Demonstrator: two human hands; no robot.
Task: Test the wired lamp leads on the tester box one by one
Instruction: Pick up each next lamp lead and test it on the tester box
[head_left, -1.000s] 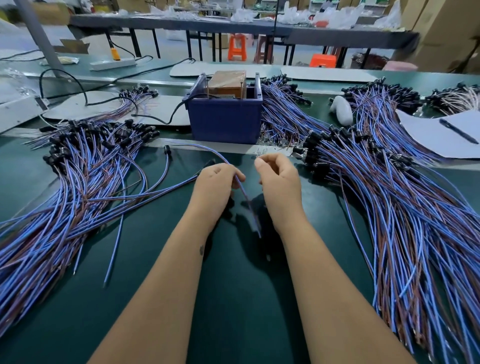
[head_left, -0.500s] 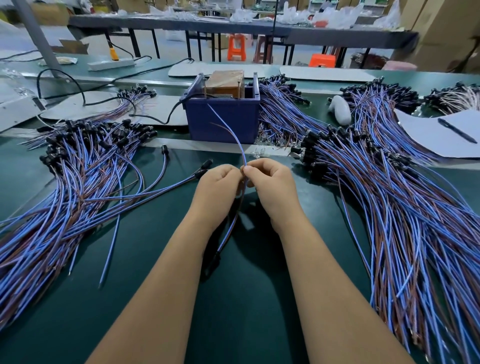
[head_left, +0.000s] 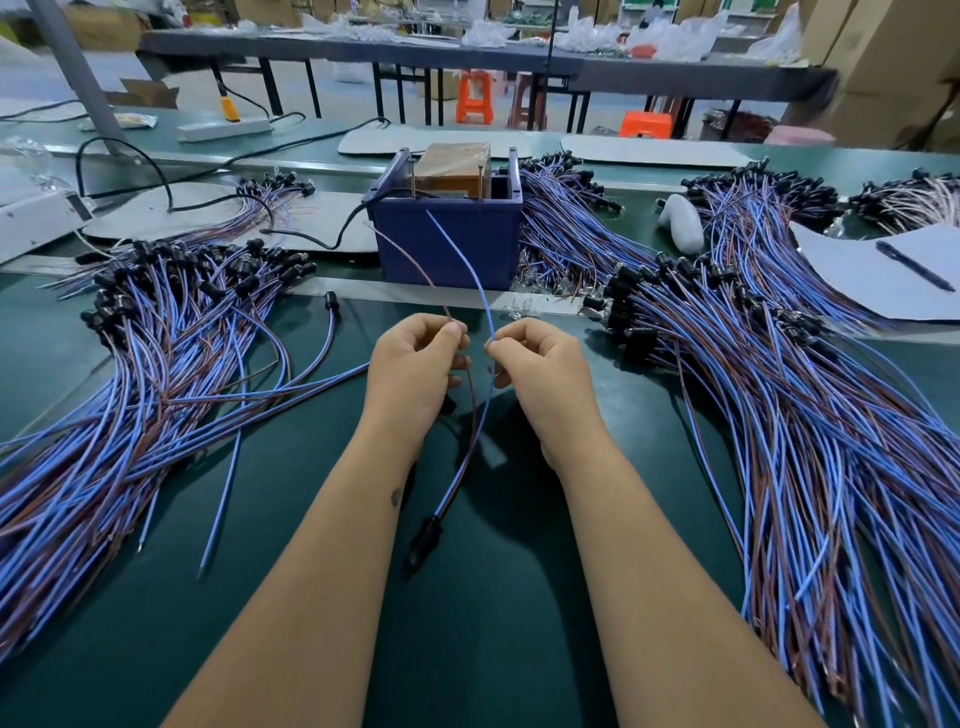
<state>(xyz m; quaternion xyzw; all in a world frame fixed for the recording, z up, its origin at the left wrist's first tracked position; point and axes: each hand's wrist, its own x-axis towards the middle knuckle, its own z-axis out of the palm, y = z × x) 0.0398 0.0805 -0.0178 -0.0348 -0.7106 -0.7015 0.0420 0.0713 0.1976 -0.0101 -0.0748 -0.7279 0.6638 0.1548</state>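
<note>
One wired lamp lead (head_left: 470, 441) hangs between my hands, its black lamp holder (head_left: 423, 540) dangling low above the green mat. My left hand (head_left: 415, 371) pinches the brown wire (head_left: 410, 260). My right hand (head_left: 540, 371) pinches the blue wire (head_left: 470, 265). Both free wire ends stand upward, spread apart, in front of the blue tester box (head_left: 449, 236), which has a brown block inside it. The wire tips stay short of the box top.
Large heaps of blue and brown leads lie on the left (head_left: 156, 364) and on the right (head_left: 779, 389). A black cable (head_left: 311, 241) runs to the box. White paper with a pen (head_left: 914, 265) sits far right. A white object (head_left: 680, 223) lies behind.
My hands lifted the lead from the mat and turned it so the lamp holder hangs down. They then drew apart, separating the brown and blue wire ends.
</note>
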